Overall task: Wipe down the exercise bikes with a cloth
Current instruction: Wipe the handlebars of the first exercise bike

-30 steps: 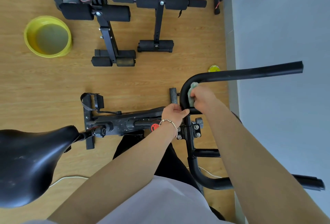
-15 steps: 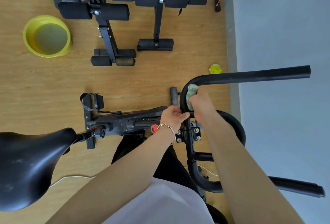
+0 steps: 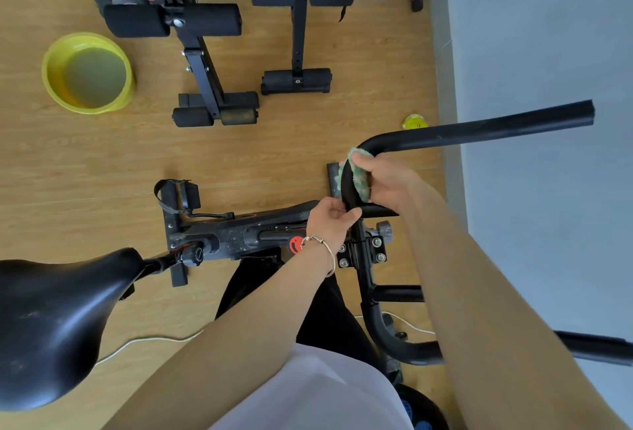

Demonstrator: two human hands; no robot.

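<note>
The black steel-framed exercise bike [image 3: 239, 231] stood on the wooden plank floor [image 3: 102, 162] and filled the lower half of the view, its glossy black saddle [image 3: 58, 323] at eight o'clock. It looked heavy and stiff, something to be steadied where it stood rather than lifted. Its curved black tubular handlebar [image 3: 479, 129] swept from the centre out toward two o'clock. The tube appeared smooth and hard, probably slick once damp, and best held at the bend or just under it near the clamp.

At ten o'clock, well apart from the bike, a round yellow plastic basin [image 3: 46, 76] sat on the floor. It held murky greenish water [image 3: 94, 75] that covered the bottom, with the wall rising well above it. Nothing else showed in the basin.

The right hand [image 3: 387, 183] had its grip closed round the bend of the handlebar at about one o'clock from the centre, with the cloth pressed against the tube. The left hand [image 3: 330, 220], just below at six o'clock from it, pinched the same tube above the clamp, seemingly to brace it.

The small mottled green cloth [image 3: 359, 179] lay wrapped round the bend under the right palm. It looked soft, light and limp, so it would mould to the tube. It handled best bunched in the palm and slid along.
</note>
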